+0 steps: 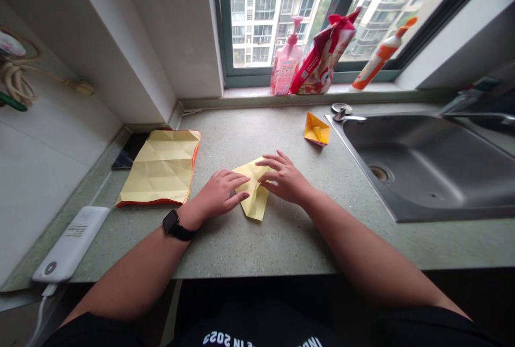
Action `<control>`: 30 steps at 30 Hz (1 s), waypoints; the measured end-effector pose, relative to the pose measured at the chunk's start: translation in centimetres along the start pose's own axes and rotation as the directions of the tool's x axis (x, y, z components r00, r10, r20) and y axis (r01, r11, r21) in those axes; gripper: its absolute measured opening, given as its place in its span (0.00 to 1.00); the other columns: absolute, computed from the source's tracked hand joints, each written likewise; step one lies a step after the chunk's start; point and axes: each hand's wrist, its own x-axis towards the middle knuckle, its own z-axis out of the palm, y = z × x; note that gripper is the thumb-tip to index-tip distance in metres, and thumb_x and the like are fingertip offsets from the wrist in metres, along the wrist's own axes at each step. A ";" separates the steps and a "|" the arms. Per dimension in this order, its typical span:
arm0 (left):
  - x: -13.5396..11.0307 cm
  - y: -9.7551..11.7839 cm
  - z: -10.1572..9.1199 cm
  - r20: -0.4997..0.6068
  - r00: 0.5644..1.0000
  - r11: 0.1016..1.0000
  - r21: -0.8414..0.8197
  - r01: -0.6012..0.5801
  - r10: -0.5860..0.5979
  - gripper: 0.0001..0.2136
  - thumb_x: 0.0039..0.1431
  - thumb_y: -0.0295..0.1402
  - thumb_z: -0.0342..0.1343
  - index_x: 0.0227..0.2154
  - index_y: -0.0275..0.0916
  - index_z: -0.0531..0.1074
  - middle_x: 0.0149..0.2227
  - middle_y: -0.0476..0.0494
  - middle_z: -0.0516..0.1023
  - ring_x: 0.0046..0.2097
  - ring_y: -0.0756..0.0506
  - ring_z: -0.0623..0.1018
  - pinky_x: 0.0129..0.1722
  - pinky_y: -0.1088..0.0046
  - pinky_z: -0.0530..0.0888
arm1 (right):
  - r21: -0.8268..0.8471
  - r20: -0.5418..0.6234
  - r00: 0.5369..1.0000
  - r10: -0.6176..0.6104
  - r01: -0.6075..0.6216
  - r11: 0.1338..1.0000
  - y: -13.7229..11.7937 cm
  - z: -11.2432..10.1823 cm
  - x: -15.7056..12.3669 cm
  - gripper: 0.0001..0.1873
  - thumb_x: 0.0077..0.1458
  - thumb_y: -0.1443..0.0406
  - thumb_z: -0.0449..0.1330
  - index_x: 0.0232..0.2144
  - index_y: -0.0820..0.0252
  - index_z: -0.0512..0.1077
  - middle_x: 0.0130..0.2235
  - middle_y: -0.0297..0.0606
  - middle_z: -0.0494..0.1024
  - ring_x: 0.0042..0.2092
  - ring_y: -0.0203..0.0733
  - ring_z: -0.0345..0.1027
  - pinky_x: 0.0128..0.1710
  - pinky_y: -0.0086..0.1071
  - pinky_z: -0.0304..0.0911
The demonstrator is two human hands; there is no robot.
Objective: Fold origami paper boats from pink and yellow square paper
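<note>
Head view: speckled green counter (281,240) meets steel sink (426,164) under a window (277,9)

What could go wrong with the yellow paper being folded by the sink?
Both the left hand and right hand press the yellow paper flat; a slipping finger might skew the crease. The sink sits close on the right, so any splash could wet the sheet. The small folded paper boat lies right by the sink's edge and might get nudged in.
</note>
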 end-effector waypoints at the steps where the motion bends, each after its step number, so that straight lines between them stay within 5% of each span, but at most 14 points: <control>1: -0.1 0.2 0.0 0.024 1.000 1.000 -0.015 -0.006 0.006 0.22 0.79 0.49 0.53 0.66 0.44 0.76 0.66 0.38 0.80 0.68 0.35 0.75 0.72 0.46 0.65 | 0.013 0.017 0.999 -0.028 0.028 1.000 -0.3 0.0 0.0 0.06 0.66 0.66 0.69 0.36 0.48 0.85 0.58 0.36 0.85 0.65 0.53 0.74 0.76 0.65 0.52; 5: -0.2 0.8 -0.2 0.097 0.995 0.997 -0.076 -0.018 0.026 0.27 0.76 0.55 0.55 0.68 0.46 0.72 0.69 0.39 0.77 0.72 0.34 0.71 0.79 0.40 0.50 | 0.054 0.116 0.992 -0.053 0.047 0.997 -1.2 0.0 0.1 0.09 0.68 0.67 0.65 0.38 0.48 0.84 0.47 0.33 0.89 0.54 0.46 0.82 0.75 0.57 0.56; 11: -0.3 1.1 -0.5 0.117 0.993 0.997 -0.080 0.004 0.006 0.23 0.73 0.52 0.60 0.62 0.45 0.77 0.70 0.36 0.75 0.74 0.31 0.70 0.79 0.33 0.46 | 0.019 0.146 0.989 -0.034 0.031 0.999 -1.9 -0.2 0.5 0.12 0.70 0.65 0.62 0.37 0.50 0.85 0.38 0.36 0.89 0.41 0.44 0.82 0.63 0.48 0.66; 15: -0.6 0.8 -0.4 0.114 0.993 0.999 -0.044 -0.005 0.010 0.17 0.71 0.38 0.61 0.60 0.48 0.80 0.71 0.40 0.75 0.73 0.32 0.70 0.78 0.32 0.49 | 0.050 0.170 0.985 -0.040 0.032 0.998 -2.3 -0.1 0.4 0.12 0.71 0.65 0.62 0.37 0.50 0.85 0.36 0.35 0.88 0.38 0.44 0.81 0.51 0.41 0.69; 20: -1.1 -0.1 -0.7 0.121 0.993 1.000 -0.024 0.005 -0.002 0.22 0.65 0.27 0.59 0.59 0.50 0.83 0.73 0.41 0.72 0.73 0.30 0.70 0.77 0.33 0.55 | 0.040 0.199 0.980 -0.010 0.002 0.999 -1.8 -0.4 0.1 0.10 0.68 0.66 0.63 0.45 0.49 0.85 0.42 0.37 0.89 0.43 0.46 0.82 0.47 0.39 0.71; 30: -1.2 -1.5 -1.4 -0.021 0.999 0.999 0.022 0.031 -0.031 0.08 0.72 0.32 0.59 0.43 0.43 0.85 0.64 0.38 0.80 0.64 0.33 0.77 0.68 0.40 0.72 | 0.038 0.234 0.958 0.167 -0.181 0.983 -0.6 -0.9 -0.5 0.19 0.66 0.71 0.62 0.52 0.47 0.85 0.48 0.36 0.90 0.46 0.47 0.85 0.45 0.38 0.77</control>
